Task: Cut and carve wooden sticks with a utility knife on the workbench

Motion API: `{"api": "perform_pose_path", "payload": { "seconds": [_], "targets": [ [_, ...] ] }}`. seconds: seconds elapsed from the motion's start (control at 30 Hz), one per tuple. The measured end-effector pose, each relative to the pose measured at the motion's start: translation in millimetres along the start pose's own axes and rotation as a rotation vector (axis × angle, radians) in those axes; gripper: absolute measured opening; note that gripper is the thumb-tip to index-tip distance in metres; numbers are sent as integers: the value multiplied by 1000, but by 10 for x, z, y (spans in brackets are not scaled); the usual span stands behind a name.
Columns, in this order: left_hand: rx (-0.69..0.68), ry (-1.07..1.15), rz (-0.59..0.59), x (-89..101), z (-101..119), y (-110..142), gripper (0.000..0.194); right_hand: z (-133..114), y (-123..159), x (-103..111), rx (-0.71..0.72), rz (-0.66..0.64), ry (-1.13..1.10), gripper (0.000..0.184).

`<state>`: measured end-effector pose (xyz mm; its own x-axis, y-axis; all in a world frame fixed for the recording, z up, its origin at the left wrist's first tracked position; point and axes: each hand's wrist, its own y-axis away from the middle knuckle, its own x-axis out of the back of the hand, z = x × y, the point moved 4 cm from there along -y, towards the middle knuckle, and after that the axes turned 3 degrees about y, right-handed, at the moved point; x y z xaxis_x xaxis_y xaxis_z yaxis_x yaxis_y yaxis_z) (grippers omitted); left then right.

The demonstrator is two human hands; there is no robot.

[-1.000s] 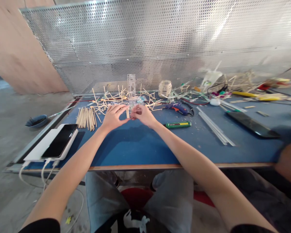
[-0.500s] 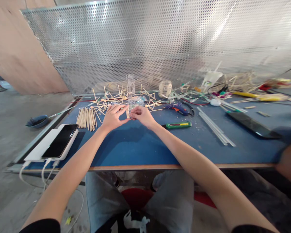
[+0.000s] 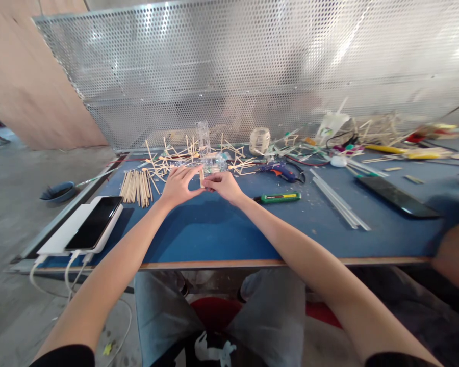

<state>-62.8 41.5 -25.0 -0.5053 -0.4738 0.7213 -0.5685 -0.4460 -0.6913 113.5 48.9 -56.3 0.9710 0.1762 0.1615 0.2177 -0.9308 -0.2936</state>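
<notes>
Between thumb and forefinger, my left hand (image 3: 176,186) grips a few short wooden sticks (image 3: 202,176) held upright over the blue table. My right hand (image 3: 225,185) is closed in a pinch at the right side of those same sticks; its fingertips partly cover them. A clear plastic tower (image 3: 202,135) rises just behind my hands, with clear wrapping (image 3: 216,163) at its base. Left of my left hand lies a fanned pile of wooden sticks (image 3: 136,187). Joined stick pieces (image 3: 158,165) are spread behind it.
A green utility knife (image 3: 279,198), a blue glue gun (image 3: 279,171) and clear glue sticks (image 3: 340,201) lie to the right. A phone (image 3: 95,221) rests on white power banks at left. A co-worker's blurred arm (image 3: 457,250) reaches in at far right; a perforated metal screen (image 3: 252,66) stands behind.
My right fingers have shifted slightly left and closed in on the sticks. The clear tower now leans a little to the left. The left hand has barely moved.
</notes>
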Motion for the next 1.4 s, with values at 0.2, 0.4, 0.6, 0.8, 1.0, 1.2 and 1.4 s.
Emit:
{"api": "perform_pose_path", "payload": {
  "seconds": [0.2, 0.4, 0.6, 0.8, 1.0, 1.2, 1.4],
  "targets": [
    [7, 52, 8, 24, 16, -8, 54, 4, 6, 0, -24, 8, -19, 36],
    [12, 52, 22, 36, 13, -17, 55, 9, 11, 1, -33, 21, -25, 39],
    [6, 52, 22, 37, 9, -19, 56, 21, 5, -5, -16, 13, -2, 42],
    [0, 78, 11, 26, -3, -13, 59, 33, 5, 5, -6, -5, 17, 42],
    [61, 101, -25, 17, -12, -11, 83, 13, 9, -2, -9, -2, 27, 39],
    [52, 73, -21, 19, 0, -10, 79, 9, 2, -2, -16, 1, 30, 38],
    [18, 43, -16, 35, 10, -6, 76, 16, 5, 1, -9, -20, 31, 37]
  ]
}}
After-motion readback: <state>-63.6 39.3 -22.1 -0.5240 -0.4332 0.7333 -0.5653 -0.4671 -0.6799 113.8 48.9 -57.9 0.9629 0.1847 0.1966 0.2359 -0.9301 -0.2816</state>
